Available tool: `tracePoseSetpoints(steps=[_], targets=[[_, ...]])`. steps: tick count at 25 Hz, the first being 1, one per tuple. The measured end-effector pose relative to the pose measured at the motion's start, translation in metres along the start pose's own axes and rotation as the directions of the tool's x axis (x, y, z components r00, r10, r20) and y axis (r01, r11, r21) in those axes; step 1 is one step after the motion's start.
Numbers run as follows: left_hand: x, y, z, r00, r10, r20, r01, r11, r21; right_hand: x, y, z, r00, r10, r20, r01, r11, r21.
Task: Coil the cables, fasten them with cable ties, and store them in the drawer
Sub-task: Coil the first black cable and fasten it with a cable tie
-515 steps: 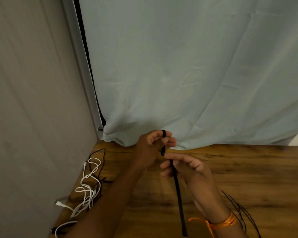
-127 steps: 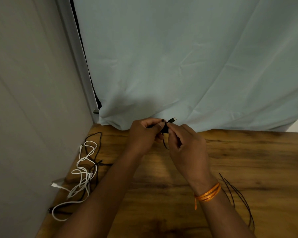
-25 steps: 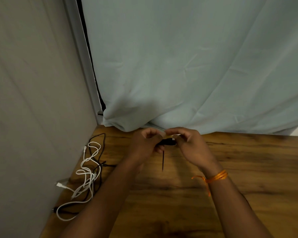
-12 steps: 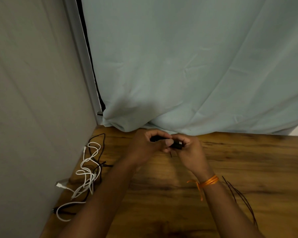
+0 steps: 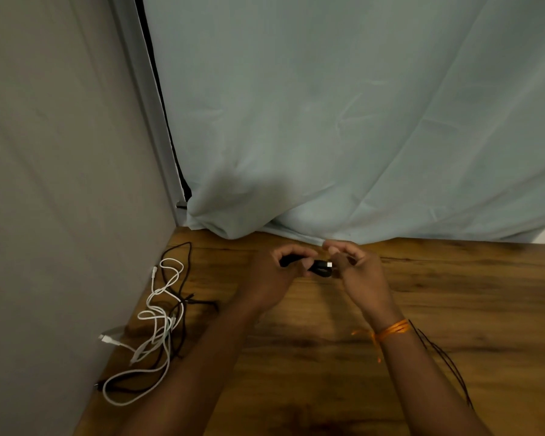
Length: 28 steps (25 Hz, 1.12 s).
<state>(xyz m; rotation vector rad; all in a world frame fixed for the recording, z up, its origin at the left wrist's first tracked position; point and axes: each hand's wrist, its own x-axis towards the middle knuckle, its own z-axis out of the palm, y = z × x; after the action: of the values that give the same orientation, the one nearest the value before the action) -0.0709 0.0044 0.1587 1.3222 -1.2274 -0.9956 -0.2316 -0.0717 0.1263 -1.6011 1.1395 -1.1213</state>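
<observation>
The left hand (image 5: 276, 272) has its fingers curled shut around one end of a small black cable bundle (image 5: 315, 266), thumb pressed over the top. The right hand (image 5: 357, 272) meets the bundle's other end; its fingers are bent and loosely parted, and whether they actually pinch the cable or only touch it is hard to tell from here. The bundle itself is short and compact, folded into a tight dark coil, with a pale, shiny connector tip showing at its right end. It is held just above the wooden table (image 5: 469, 294), near the back edge where a pale blue curtain (image 5: 328, 121) hangs down. An orange thread (image 5: 390, 330) circles the right wrist. Beside that forearm, thin black cable ties (image 5: 447, 363) lie on the wood. Well off to the left, against the grey wall, a loose white cable (image 5: 158, 313) lies tangled with a black cable (image 5: 183, 256).
</observation>
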Motion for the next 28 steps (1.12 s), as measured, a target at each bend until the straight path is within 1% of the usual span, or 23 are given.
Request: tracePoseSetpoints(steps=[1, 2, 3, 4, 6, 9, 11, 13, 15, 17, 20, 23, 25, 28], targets=[[0.005, -0.007, 0.002, 1.0, 0.0, -0.011, 0.0, 0.999, 0.032, 0.0, 0.002, -0.002, 0.993, 0.112, 0.039, -0.115, 0.988, 0.1], [0.011, -0.015, 0.006, 1.0, 0.005, -0.016, -0.004, 0.998, 0.057, 0.0, 0.003, -0.005, 0.979, 0.185, 0.089, -0.197, 0.968, 0.154], [0.018, -0.023, 0.011, 1.0, 0.014, -0.015, -0.013, 0.997, 0.078, 0.001, 0.009, -0.009, 0.969, 0.213, 0.126, -0.231, 0.961, 0.152], [0.023, -0.031, 0.017, 1.0, 0.025, -0.017, -0.023, 0.995, 0.098, 0.001, 0.013, -0.01, 0.963, 0.225, 0.152, -0.248, 0.956, 0.159], [0.034, -0.046, 0.029, 0.999, 0.043, -0.015, -0.041, 0.99, 0.137, 0.003, 0.025, -0.014, 0.961, 0.231, 0.154, -0.261, 0.941, 0.218], [0.053, -0.066, 0.048, 0.997, 0.07, 0.018, -0.072, 0.983, 0.169, 0.014, 0.048, -0.02, 0.963, 0.262, 0.059, -0.268, 0.924, 0.275], [0.069, -0.083, 0.059, 0.998, 0.056, 0.031, -0.061, 0.977, 0.203, 0.024, 0.066, -0.026, 0.957, 0.29, 0.002, -0.282, 0.929, 0.238], [0.088, -0.102, 0.072, 1.0, -0.023, -0.001, 0.023, 0.962, 0.274, 0.037, 0.087, -0.032, 0.949, 0.311, -0.058, -0.301, 0.944, 0.137], [0.105, -0.121, 0.086, 0.992, -0.125, -0.025, 0.126, 0.924, 0.36, 0.048, 0.107, -0.037, 0.942, 0.325, -0.089, -0.324, 0.946, 0.027], [0.116, -0.139, 0.101, 0.975, -0.222, -0.01, 0.21, 0.907, 0.364, 0.053, 0.126, -0.04, 0.923, 0.363, -0.126, -0.367, 0.93, -0.009], [0.126, -0.159, 0.118, 0.94, -0.339, 0.023, 0.313, 0.89, 0.333, 0.051, 0.154, -0.037, 0.888, 0.394, -0.238, -0.426, 0.899, -0.1], [0.132, -0.17, 0.126, 0.923, -0.382, 0.042, 0.347, 0.876, 0.335, 0.048, 0.169, -0.034, 0.881, 0.35, -0.317, -0.414, 0.895, -0.164], [0.134, -0.173, 0.129, 0.92, -0.391, 0.035, 0.357, 0.869, 0.342, 0.05, 0.175, -0.033, 0.881, 0.345, -0.323, -0.42, 0.885, -0.201], [0.132, -0.176, 0.133, 0.918, -0.393, 0.046, 0.35, 0.862, 0.367, 0.047, 0.183, -0.033, 0.88, 0.327, -0.345, -0.413, 0.886, -0.212]])
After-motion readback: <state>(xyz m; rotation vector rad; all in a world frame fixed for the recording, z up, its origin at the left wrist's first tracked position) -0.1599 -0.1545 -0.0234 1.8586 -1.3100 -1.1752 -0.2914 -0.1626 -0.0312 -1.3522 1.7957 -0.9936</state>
